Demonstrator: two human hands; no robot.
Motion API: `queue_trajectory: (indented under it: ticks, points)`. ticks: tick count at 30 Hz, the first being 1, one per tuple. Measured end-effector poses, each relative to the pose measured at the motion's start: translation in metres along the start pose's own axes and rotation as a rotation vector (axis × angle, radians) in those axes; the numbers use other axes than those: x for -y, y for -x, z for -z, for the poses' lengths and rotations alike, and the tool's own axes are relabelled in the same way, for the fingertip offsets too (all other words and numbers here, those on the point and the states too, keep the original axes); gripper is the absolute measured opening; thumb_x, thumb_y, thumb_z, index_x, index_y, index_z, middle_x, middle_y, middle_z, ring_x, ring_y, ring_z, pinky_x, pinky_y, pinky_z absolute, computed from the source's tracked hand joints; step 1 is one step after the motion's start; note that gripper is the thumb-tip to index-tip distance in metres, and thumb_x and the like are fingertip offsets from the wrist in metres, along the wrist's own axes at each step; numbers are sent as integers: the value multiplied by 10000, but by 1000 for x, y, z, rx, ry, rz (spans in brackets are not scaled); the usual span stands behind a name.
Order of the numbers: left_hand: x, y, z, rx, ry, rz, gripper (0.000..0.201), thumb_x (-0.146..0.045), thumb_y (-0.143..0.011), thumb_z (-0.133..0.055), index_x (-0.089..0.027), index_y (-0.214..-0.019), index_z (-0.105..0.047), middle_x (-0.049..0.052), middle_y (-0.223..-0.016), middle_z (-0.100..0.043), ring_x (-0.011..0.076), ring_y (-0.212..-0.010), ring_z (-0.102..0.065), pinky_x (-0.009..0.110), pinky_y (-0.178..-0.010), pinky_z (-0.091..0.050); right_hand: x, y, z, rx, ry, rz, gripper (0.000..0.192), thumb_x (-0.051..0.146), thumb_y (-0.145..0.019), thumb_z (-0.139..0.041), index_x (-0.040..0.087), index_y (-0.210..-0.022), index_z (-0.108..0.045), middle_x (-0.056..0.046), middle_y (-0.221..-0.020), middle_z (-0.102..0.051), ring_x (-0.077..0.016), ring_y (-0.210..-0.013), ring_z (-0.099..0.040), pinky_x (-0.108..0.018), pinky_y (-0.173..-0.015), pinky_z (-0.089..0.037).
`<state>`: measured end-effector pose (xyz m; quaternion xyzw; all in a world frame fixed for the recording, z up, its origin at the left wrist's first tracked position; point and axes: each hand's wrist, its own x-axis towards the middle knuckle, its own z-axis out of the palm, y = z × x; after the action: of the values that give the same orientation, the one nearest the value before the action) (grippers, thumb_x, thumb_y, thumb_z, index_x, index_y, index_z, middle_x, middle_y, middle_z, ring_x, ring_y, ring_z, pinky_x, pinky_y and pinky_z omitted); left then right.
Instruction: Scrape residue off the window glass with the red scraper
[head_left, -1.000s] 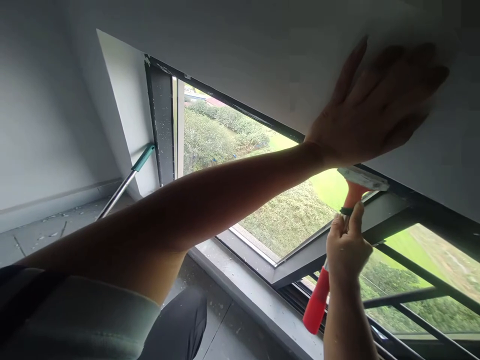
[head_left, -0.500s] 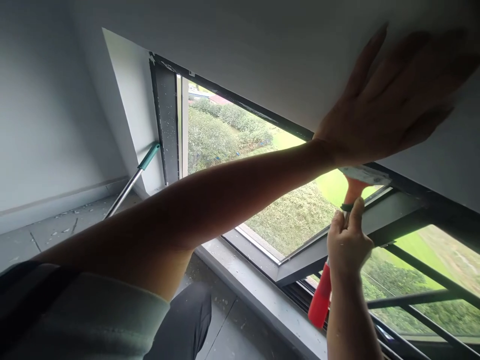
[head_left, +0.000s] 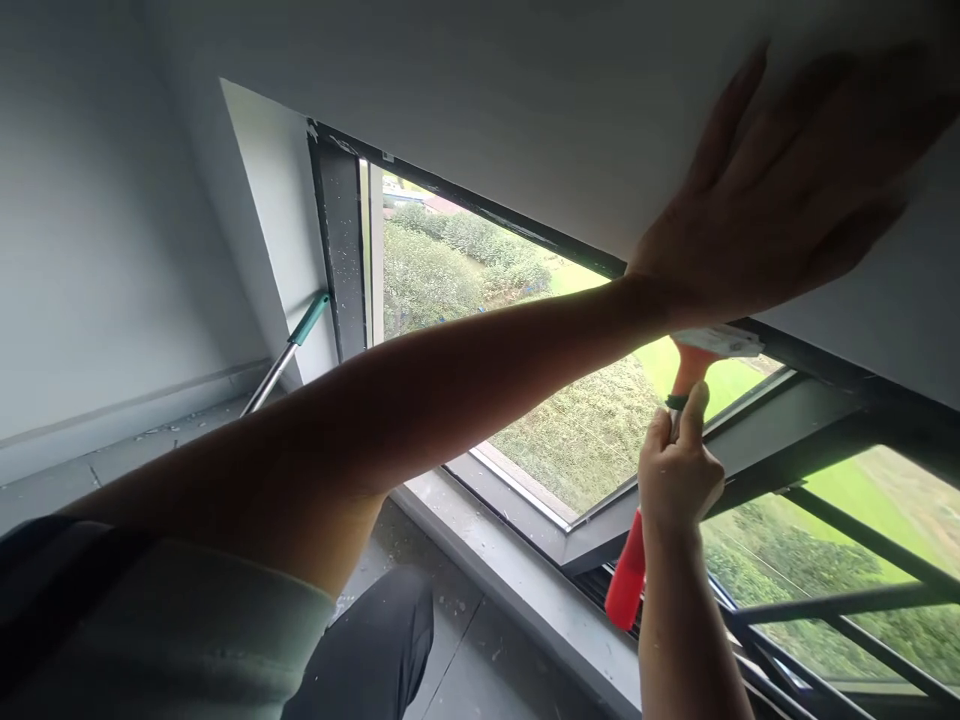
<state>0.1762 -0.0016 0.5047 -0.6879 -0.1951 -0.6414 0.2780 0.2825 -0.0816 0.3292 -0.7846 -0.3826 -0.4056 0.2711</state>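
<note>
Reaching across the view, the left hand (head_left: 780, 190) lies flat with fingers spread against the white wall (head_left: 525, 90) above the window, holding nothing. The right hand (head_left: 679, 478) is curled around the red handle of a scraper (head_left: 637, 560), thumb pointing up along it. The scraper stands tilted, its pale blade end (head_left: 720, 341) up at the dark window frame (head_left: 810, 420) just under the left wrist. A teal-tipped metal pole (head_left: 289, 350) leans in the far corner beside the window.
</note>
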Motion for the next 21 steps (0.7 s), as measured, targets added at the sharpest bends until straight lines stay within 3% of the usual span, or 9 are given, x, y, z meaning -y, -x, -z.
queue_trajectory:
  ticks: [7,9,12,14,15,16,17,19,21]
  points:
    - [-4,-7,2,94,-46,0,754,-286,-789,87,-148,-1321,-429,25,-1328,-424,280,-1248,-278,428,-980,66,13,2,-5,10,-62,-14,526,434,-922,-360,193,-1389,-387,-89,-719,-673,-197,-554,-602,-267,-534,-382]
    - [-4,-11,4,115,-35,-11,834,-308,-741,158,-90,-1332,-388,48,-1341,-403,272,-1261,-253,421,-979,37,18,1,-6,21,-90,-25,533,430,-923,-344,188,-1396,-373,-93,-720,-670,-199,-564,-602,-274,-545,-396]
    - [4,8,12,75,144,29,891,-381,-743,143,-11,-1299,-448,79,-1356,-430,247,-1315,-262,380,-1011,-1,29,-1,-3,64,-140,-52,551,431,-914,-343,184,-1407,-348,-97,-705,-659,-202,-551,-593,-288,-547,-405]
    - [10,51,24,76,436,149,697,-415,-849,-105,-25,-1259,-510,96,-1360,-453,205,-1336,-288,356,-1069,-28,36,-2,1,107,-177,-85,557,419,-909,-345,191,-1417,-326,-97,-693,-652,-206,-535,-584,-299,-541,-405]
    - [11,82,32,151,634,233,593,-398,-865,-261,-21,-1255,-501,113,-1366,-436,192,-1346,-277,356,-1095,-61,39,-2,4,125,-190,-96,557,407,-908,-341,194,-1422,-316,-96,-684,-647,-210,-529,-581,-308,-542,-406]
    - [10,117,41,276,840,450,525,-357,-859,-356,-43,-1259,-486,114,-1359,-430,187,-1335,-295,361,-1118,-93,42,-2,6,142,-199,-95,558,392,-907,-334,191,-1427,-305,-97,-678,-641,-215,-529,-581,-319,-548,-411]
    - [6,154,49,429,1041,783,500,-347,-848,-436,-58,-1254,-474,123,-1355,-421,201,-1327,-300,372,-1135,-120,44,-2,7,158,-206,-83,564,378,-905,-327,180,-1432,-291,-101,-678,-638,-222,-537,-584,-333,-558,-419]
    - [-12,223,65,613,1127,1032,565,-443,-838,-491,-3,-1192,-481,245,-1264,-468,325,-1237,-404,533,-1056,-290,47,-2,8,180,-221,-53,582,365,-904,-313,158,-1444,-253,-118,-719,-645,-241,-575,-601,-362,-589,-438]
    - [-39,275,76,770,1309,1175,593,-563,-855,-419,-58,-1157,-500,205,-1076,-597,281,-1012,-578,466,-856,-487,49,0,6,192,-234,-39,598,369,-904,-311,163,-1456,-209,-137,-820,-662,-256,-633,-619,-389,-625,-456]
